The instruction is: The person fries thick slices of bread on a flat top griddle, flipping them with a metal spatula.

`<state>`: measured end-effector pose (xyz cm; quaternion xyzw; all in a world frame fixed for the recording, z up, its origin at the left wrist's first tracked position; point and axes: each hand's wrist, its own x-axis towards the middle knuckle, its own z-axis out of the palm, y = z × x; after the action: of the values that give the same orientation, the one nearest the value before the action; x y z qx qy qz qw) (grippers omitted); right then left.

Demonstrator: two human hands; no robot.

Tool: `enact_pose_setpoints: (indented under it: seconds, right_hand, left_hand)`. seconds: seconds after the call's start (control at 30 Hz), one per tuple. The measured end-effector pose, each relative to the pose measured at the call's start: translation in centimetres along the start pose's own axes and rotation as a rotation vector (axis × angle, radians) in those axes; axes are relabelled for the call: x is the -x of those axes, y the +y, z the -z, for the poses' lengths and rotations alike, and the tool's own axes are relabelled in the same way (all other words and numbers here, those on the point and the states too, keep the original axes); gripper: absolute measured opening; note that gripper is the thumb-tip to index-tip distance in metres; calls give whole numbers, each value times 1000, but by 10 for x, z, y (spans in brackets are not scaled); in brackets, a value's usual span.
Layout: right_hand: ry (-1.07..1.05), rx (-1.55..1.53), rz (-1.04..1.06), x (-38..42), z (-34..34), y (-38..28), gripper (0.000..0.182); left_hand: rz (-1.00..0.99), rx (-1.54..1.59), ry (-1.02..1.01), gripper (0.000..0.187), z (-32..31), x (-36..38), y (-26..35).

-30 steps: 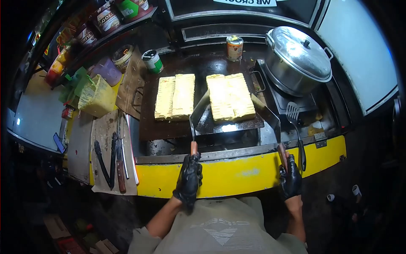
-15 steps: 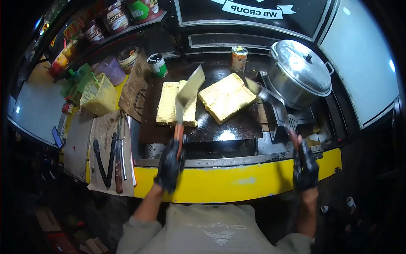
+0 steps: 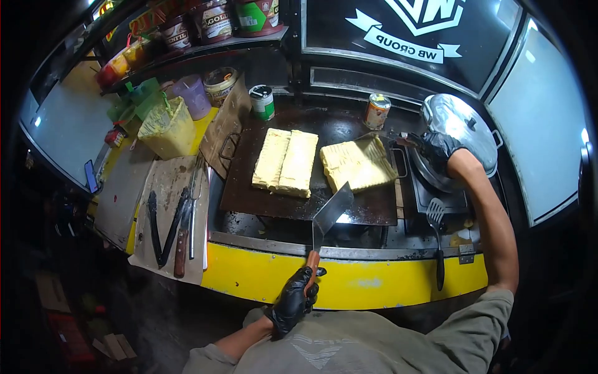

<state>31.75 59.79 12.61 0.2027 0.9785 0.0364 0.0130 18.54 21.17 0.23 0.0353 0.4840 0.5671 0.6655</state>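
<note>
My left hand (image 3: 293,302), in a black glove, is closed around the wooden handle of a metal spatula (image 3: 332,212). Its blade tip reaches the front edge of the right yellow-coated bread block (image 3: 358,163). On the far right, my gloved right hand (image 3: 441,149) grips a second spatula (image 3: 405,141), close to the pot. That blade is mostly hidden at the far right corner of the same block. A second yellow-coated bread block (image 3: 285,163), split lengthwise by a seam, lies to the left on the dark griddle (image 3: 240,193).
A lidded metal pot (image 3: 455,112) stands right of the griddle, with a slotted turner (image 3: 436,218) in front. Two cans, one green and white (image 3: 262,103) and one orange (image 3: 377,112), stand at the back. Tongs (image 3: 165,234) and a yellow-smeared tub (image 3: 167,131) are left.
My right hand has swung forward and its spatula has gone to the right block's far side. The left spatula has come back toward me, off the left block. The view has shifted.
</note>
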Motion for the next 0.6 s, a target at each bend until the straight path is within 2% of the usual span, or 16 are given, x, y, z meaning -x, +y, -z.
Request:
enact_pose_setpoints:
  seconds: [0.07, 0.13, 0.2, 0.23, 0.27, 0.33, 0.4, 0.47, 0.53, 0.57, 0.6]
  right_hand:
    - [-249, 37, -208, 5, 7, 4, 38]
    - [-256, -2, -199, 22, 27, -9, 37]
    - [-177, -266, -256, 44, 36, -22, 38]
    - [-116, -352, -245, 56, 41, -32, 39]
    - [-158, -611, -340, 65, 40, -32, 42]
    - [-170, -571, -314, 84, 31, -42, 43]
    - [27, -535, -282, 108, 5, -59, 40]
    - [101, -356, -480, 143, -31, -72, 38]
    - [289, -446, -558, 167, -58, -96, 39]
    - [369, -486, -577, 175, -67, -109, 39]
    - [448, -527, -593, 179, -73, -121, 40]
  left_hand:
    - [-41, -31, 5, 47, 6, -1, -1]
    - [-9, -77, -25, 50, 9, -2, 7]
    - [29, -94, -37, 58, 11, -7, 13]
    - [-40, -94, 28, 43, 11, -15, 14]
    - [-82, -91, 47, 39, 11, -28, 17]
    - [-168, -89, 86, 37, 12, -54, 21]
    - [-235, -109, 8, 37, 11, -70, 25]
    - [-361, -133, -5, 39, 9, -79, 24]
    - [-147, -72, 92, 40, 13, -62, 17]
    - [-99, -84, 128, 51, 9, -49, 15]
    - [-96, -87, 130, 51, 5, -38, 11]
